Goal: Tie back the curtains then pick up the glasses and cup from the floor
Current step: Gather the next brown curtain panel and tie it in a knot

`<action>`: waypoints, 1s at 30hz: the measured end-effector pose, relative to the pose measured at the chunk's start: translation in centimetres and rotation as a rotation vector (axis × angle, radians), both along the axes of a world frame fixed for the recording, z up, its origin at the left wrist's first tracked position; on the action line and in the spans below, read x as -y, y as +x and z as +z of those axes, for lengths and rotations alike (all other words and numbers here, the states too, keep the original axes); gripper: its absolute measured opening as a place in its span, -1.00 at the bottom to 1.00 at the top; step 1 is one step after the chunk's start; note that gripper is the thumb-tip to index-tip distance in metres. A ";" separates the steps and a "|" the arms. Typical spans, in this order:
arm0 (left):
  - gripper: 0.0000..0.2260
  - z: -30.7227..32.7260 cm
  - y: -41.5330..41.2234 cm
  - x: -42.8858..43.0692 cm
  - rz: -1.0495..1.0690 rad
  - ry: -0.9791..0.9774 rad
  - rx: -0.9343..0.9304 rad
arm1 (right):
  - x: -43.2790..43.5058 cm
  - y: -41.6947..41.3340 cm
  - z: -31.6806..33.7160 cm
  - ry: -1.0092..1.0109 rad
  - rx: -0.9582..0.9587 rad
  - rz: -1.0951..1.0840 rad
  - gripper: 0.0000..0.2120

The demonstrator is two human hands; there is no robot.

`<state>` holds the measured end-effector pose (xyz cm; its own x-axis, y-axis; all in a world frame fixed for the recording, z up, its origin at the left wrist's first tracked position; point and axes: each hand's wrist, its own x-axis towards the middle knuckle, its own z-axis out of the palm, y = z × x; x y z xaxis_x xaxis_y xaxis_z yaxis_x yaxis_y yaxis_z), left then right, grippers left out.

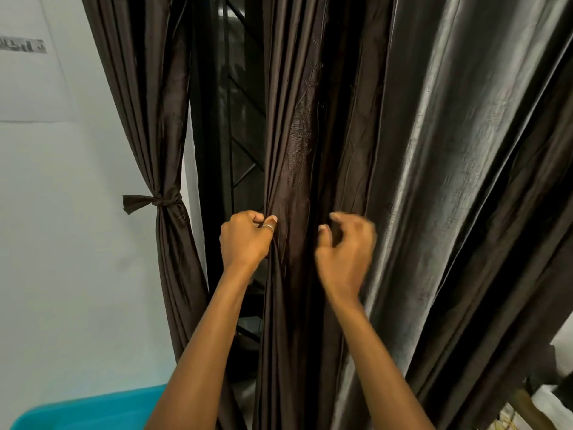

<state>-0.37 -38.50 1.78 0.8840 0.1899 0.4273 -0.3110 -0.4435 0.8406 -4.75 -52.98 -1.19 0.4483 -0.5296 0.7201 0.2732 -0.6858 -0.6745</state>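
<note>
Brown curtain (pixel 297 150) — left hand (pixel 245 240) pinches | tied curtain (pixel 161 200) beside | teal tub (pixel 93 408)

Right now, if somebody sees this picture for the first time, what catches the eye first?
First the two hands at the centre: the left hand pinches a fold of the loose dark brown curtain, and the blurred right hand curls its fingers beside it. At the left, the other curtain hangs already tied with a knot against the pale wall; a turquoise object fills the bottom left corner.
</note>
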 end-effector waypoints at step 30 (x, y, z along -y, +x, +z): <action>-0.86 -1.0 -1.1 1.6 -0.120 0.058 0.144 | -3.0 1.0 -2.2 -0.086 -0.063 0.280 -0.75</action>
<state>-1.48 -40.12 0.82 0.8279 0.0581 0.5579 -0.4798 -0.4421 0.7579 -3.80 -49.97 -3.37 0.6133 -0.3173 0.7233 0.4192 -0.6454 -0.6385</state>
